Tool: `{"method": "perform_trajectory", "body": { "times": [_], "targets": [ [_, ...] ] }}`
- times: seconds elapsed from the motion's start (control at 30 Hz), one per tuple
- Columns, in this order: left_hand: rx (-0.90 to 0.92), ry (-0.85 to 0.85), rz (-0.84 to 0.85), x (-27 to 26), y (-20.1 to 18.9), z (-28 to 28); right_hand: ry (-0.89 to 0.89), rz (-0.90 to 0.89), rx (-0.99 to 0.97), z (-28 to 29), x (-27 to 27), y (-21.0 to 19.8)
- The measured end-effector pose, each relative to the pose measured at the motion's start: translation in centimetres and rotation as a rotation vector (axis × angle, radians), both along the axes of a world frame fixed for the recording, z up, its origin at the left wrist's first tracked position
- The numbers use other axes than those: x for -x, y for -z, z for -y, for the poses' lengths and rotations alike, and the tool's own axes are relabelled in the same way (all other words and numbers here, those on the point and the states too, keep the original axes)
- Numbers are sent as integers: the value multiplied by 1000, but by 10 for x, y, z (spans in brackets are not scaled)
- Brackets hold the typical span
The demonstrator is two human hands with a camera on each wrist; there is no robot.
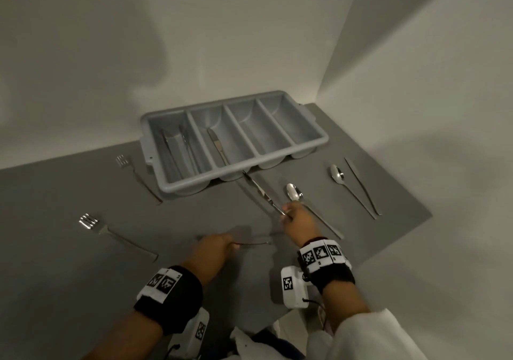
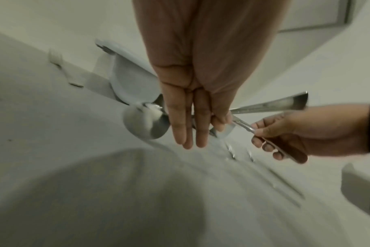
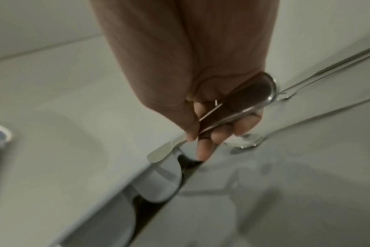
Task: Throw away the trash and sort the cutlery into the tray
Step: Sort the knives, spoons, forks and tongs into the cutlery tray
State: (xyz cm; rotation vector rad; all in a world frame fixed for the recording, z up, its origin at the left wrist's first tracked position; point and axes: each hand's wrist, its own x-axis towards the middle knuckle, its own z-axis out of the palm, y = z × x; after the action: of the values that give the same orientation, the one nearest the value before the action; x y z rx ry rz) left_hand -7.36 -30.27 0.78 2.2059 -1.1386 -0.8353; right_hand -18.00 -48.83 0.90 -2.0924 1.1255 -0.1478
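The grey four-slot cutlery tray (image 1: 258, 132) stands at the back of the table. Its leftmost slot holds thin utensils and the second slot holds a knife (image 1: 215, 140). My right hand (image 1: 294, 218) grips another knife (image 1: 261, 193) by the handle, blade pointing at the tray's front edge. The right wrist view shows that knife (image 3: 243, 103) in my curled fingers (image 3: 203, 147). My left hand (image 1: 216, 245) holds a spoon (image 2: 146, 125) just above the table, its handle (image 1: 249, 244) sticking out to the right. No trash is in view.
Two forks (image 1: 88, 220) (image 1: 122, 161) lie on the grey mat (image 1: 69, 187) at the left. Two spoons (image 1: 294, 191) (image 1: 337, 175) and a knife (image 1: 361, 184) lie at the right. White walls close off the back and right.
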Motion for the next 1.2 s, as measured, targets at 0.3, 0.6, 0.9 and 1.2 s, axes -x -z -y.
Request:
{"method": "perform_trajectory", "body": {
  "times": [0.3, 0.6, 0.9, 1.2],
  "targets": [
    [560, -227, -354, -7, -49, -12, 90, 422, -49, 31, -14, -68],
    [709, -475, -394, -40, -93, -1, -261, 231, -38, 70, -121, -75],
    [627, -789, -288, -61, -69, 13, -535, -248, 103, 62, -234, -21],
    [593, -915, -347, -44, -59, 12, -772, -407, 245, 70, -244, 0]
  ]
}}
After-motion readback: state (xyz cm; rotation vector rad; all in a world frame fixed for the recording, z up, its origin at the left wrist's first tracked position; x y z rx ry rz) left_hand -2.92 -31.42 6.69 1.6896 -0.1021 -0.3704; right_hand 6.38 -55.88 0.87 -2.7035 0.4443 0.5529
